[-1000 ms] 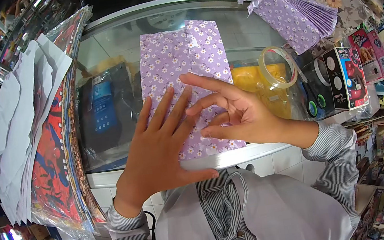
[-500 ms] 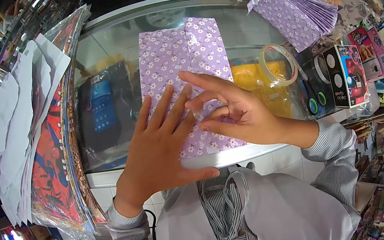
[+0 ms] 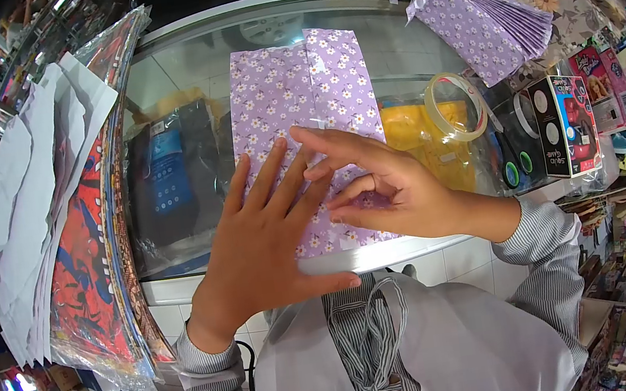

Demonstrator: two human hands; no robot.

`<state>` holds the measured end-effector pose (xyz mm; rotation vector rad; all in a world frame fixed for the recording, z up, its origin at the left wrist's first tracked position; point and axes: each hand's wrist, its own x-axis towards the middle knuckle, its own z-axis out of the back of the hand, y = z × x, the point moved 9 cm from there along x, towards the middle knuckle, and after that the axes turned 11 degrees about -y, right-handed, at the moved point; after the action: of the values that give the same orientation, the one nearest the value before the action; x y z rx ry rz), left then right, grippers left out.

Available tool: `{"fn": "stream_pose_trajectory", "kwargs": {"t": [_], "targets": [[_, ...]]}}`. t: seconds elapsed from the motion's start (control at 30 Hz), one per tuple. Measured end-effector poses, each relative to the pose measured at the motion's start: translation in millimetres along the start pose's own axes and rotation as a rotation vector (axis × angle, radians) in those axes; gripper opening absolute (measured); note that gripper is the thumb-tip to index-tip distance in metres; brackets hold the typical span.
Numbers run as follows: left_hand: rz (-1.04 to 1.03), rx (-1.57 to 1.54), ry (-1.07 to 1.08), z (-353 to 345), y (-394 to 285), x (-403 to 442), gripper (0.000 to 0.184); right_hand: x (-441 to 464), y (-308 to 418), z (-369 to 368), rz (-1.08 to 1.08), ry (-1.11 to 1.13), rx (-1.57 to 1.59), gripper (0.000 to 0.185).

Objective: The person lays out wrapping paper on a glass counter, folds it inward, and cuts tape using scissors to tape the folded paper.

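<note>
A folded sheet of purple floral paper point(image 3: 342, 89) lies upright on the glass counter, with an overlapping seam down its length. Small shiny patches, possibly clear tape, show on that seam. My left hand point(image 3: 263, 234) is flat on the lower left part of the paper, fingers spread and thumb out to the right. Over the seam, my right hand point(image 3: 398, 184) has its index finger stretched out and the others bent, thumb apart. Its fingertips overlap those of my left hand. I see nothing held in it.
On the right are a tape roll point(image 3: 456, 109), scissors point(image 3: 512, 157) and a boxed toy point(image 3: 566, 122). A pleated purple paper bundle point(image 3: 476, 24) sits behind them. White paper sheets point(image 3: 22, 210) cover plastic-wrapped items on the left. The glass counter point(image 3: 185, 62) has a metal front edge.
My right fingertips have come down slightly onto the fingers of my left hand near the seam. The paper appears shifted slightly right in view. My left hand stays flat.
</note>
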<state>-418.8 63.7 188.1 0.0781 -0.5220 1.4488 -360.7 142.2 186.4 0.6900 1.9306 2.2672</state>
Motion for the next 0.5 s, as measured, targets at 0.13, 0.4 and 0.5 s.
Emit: {"fn": "stream_pose_trajectory", "kwargs": {"t": [0.13,0.4,0.5], "targets": [[0.017,-0.021,-0.011,1,0,0,0.097,-1,0,-2,0.018,0.028,-0.032,0.08],[0.019,-0.009,0.038,0,1,0,0.097,-5,5,-9,0.111,0.092,-0.202,0.085],[0.013,-0.022,-0.01,1,0,1,0.097,-8,13,-10,0.222,0.084,-0.366,0.082]]}}
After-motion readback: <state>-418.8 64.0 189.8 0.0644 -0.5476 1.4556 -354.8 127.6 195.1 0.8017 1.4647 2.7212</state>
